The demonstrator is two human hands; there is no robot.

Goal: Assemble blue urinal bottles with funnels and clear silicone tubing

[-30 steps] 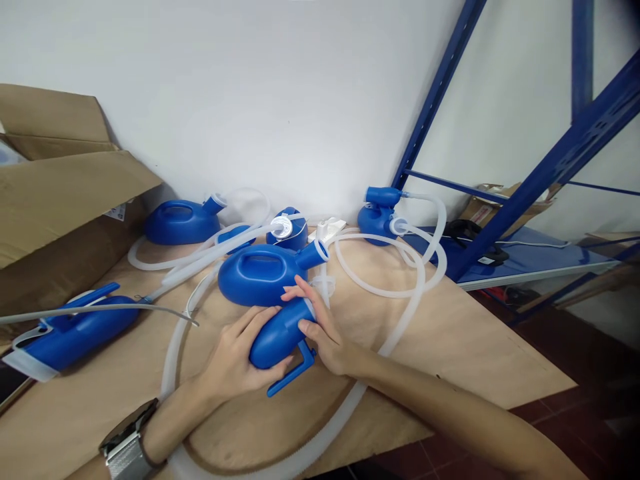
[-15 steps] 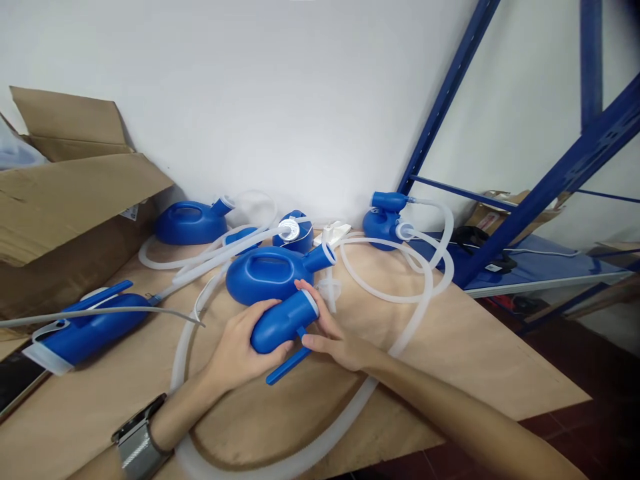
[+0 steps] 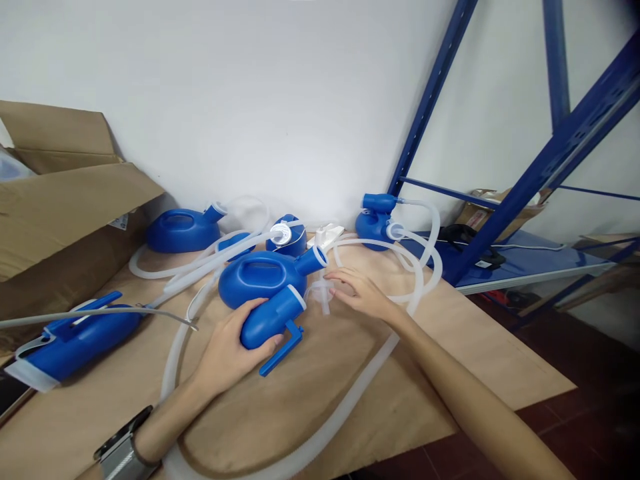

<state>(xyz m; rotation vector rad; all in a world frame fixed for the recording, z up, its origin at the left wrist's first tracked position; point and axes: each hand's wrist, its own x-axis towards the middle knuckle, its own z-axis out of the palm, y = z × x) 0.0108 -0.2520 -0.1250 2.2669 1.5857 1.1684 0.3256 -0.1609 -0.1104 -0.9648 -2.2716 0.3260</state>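
1. Since half a second ago, the right hand (image 3: 361,293) has let go of the blue cylinder (image 3: 269,325) and moved far and right to a small clear plastic connector (image 3: 321,293); the left hand (image 3: 229,350) has kept its grip and the cylinder has barely shifted.
2. Brown paper covers the table (image 3: 450,360), which runs to a white wall at the far side; a blue steel rack (image 3: 505,213) stands at the right.
3. An open cardboard box (image 3: 65,200) sits at the far left.
4. A long translucent hose (image 3: 345,413) loops across the near table and curls toward the far right.
5. A blue jug with a handle slot (image 3: 263,277) lies at the centre, just beyond the cylinder and touching it.
6. Another blue jug (image 3: 180,230) lies far left by the wall; a blue bottle with a white cap (image 3: 75,340) lies near left.
7. The blue cylinder rests tilted on the table at the centre, white-rimmed end up and to the right, a blue lever sticking out near its underside.
8. The left hand is curled around the near end of the cylinder, thumb on top, clasping it.
9. The right hand is loosely open, palm down, fingertips (image 3: 333,277) touching the clear connector, grasping nothing firmly.
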